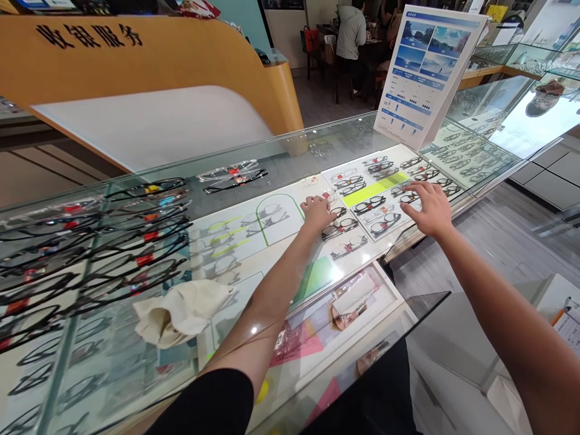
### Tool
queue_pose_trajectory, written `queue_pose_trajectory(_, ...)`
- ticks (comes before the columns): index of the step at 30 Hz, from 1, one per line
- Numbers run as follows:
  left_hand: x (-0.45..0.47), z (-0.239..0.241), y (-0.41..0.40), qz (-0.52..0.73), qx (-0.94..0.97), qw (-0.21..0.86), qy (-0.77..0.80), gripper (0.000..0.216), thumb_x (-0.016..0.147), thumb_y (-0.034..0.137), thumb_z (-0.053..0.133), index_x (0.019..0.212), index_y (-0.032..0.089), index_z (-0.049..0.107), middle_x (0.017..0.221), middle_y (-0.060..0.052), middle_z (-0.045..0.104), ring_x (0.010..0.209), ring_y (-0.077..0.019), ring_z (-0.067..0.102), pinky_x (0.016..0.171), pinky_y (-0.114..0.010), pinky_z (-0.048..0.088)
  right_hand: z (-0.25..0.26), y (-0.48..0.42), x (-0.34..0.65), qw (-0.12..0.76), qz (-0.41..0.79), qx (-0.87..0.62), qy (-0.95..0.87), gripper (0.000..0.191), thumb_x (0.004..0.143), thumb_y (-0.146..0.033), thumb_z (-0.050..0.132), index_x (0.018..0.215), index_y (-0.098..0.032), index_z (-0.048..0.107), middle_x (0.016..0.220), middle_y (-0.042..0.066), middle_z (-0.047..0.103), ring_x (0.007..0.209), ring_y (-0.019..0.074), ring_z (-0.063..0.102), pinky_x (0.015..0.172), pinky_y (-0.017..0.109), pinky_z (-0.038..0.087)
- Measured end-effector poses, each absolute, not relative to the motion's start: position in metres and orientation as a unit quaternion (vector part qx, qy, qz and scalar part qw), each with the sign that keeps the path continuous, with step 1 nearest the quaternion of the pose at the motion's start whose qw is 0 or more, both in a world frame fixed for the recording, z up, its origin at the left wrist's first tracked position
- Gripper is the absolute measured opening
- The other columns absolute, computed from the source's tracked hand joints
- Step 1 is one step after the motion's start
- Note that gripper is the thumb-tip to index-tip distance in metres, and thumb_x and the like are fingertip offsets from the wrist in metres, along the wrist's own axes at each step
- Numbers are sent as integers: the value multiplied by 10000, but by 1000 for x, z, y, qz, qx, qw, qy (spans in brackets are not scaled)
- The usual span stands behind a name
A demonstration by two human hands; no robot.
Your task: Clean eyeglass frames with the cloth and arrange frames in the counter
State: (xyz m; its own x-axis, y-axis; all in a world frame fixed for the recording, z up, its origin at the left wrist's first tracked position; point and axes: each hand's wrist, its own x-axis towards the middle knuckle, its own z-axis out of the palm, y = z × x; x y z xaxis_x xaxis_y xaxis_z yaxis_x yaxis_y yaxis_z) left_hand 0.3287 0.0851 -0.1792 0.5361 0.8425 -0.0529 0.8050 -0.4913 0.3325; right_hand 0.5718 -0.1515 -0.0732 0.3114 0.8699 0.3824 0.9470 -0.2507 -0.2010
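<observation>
My left hand reaches far into the display case, knuckles up and fingers curled on a dark-framed pair of glasses lying on the white tray. My right hand hovers to its right, open with fingers spread, fingertips touching other pairs of glasses on a tray with a yellow-green strip. Several more pairs lie in rows around both hands. The glass top reflects light over my left forearm.
Rows of black frames with red tags fill the left of the counter. A cream cloth lies near me. A blue-and-white sign board stands on the glass. An orange service desk lies behind; a seated person is far back.
</observation>
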Motion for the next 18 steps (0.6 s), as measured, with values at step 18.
queue_pose_trajectory(18,330,-196,97,62,870,185,453,334,984,364,514,1269,208,589,1401,-214,699,1530,-416,427,1231,-586,274,-76,-151,572,219,-109,-777,-580,472,1005,-553,573,1352,-277,733,1470,111,708,1318,412,601,1145,607,480)
